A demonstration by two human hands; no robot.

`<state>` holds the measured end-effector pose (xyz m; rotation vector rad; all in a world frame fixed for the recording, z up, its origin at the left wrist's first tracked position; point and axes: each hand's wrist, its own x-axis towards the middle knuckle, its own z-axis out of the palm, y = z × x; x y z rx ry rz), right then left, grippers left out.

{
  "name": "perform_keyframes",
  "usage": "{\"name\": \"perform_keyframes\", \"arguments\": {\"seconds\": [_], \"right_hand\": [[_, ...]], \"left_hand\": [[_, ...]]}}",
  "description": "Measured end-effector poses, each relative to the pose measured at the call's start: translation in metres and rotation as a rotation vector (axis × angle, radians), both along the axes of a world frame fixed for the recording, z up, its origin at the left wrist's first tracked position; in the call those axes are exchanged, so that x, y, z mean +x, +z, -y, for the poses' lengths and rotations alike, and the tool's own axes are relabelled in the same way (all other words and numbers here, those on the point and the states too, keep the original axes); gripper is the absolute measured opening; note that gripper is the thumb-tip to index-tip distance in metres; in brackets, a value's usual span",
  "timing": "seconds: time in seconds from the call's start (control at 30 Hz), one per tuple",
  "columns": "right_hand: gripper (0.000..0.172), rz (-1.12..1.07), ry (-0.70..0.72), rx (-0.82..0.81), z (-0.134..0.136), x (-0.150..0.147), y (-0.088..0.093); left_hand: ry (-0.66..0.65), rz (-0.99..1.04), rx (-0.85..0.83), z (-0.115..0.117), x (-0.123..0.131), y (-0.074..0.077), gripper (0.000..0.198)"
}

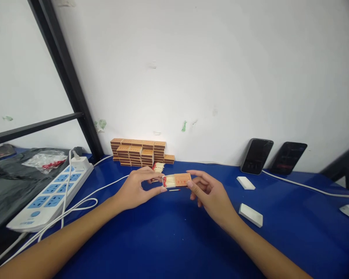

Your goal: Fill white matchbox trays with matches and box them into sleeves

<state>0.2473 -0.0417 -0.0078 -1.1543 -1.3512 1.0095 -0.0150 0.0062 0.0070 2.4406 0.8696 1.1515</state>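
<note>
Between my two hands is a matchbox (182,179), its tray slid partway out to the left and filled with red-tipped matches (170,181). My right hand (211,192) grips the orange sleeve at its right end, thumb in front and fingers behind. At the tray's left end, my left hand (141,186) pinches with thumb and fingertips. A single match (175,190) lies on the blue table just below the box. Behind my left fingers a bunch of loose matches (158,166) shows, partly hidden by the hand.
Stacked matchboxes (135,151) stand against the wall. Two white blocks (246,183) lie on the blue table (174,244) to the right, below two phones (256,156) leaning on the wall. A power strip (52,195) with white cables is at the left.
</note>
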Motion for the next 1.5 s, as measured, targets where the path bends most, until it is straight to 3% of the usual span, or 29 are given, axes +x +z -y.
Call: {"name": "perform_keyframes", "arguments": {"seconds": [0.17, 0.37, 0.63, 0.8, 1.2, 1.33, 1.5], "right_hand": [[0.067, 0.047, 0.012, -0.02, 0.007, -0.007, 0.0], [0.065, 0.122, 0.23, 0.007, 0.026, -0.026, -0.01], [0.068, 0.219, 0.26, -0.024, 0.029, -0.025, -0.016], [0.066, 0.277, 0.242, 0.049, 0.033, -0.027, -0.012], [0.063, 0.35, 0.2, 0.172, 0.035, -0.033, -0.011], [0.065, 0.31, 0.14, 0.117, 0.027, -0.031, -0.013], [0.066, 0.306, 0.083, 0.175, 0.014, -0.017, -0.005]], "left_hand": [[-0.04, 0.039, -0.026, 0.004, 0.006, -0.004, 0.033], [-0.052, 0.063, -0.004, 0.006, 0.009, -0.011, 0.077], [-0.052, 0.05, 0.06, 0.012, 0.012, -0.004, 0.039], [-0.031, 0.028, 0.027, 0.014, 0.012, -0.001, 0.042], [-0.084, 0.049, 0.135, 0.011, 0.015, -0.02, 0.046], [-0.013, -0.027, 0.058, 0.013, 0.014, -0.012, 0.042], [0.111, -0.119, 0.07, -0.004, -0.004, 0.017, 0.037]]}}
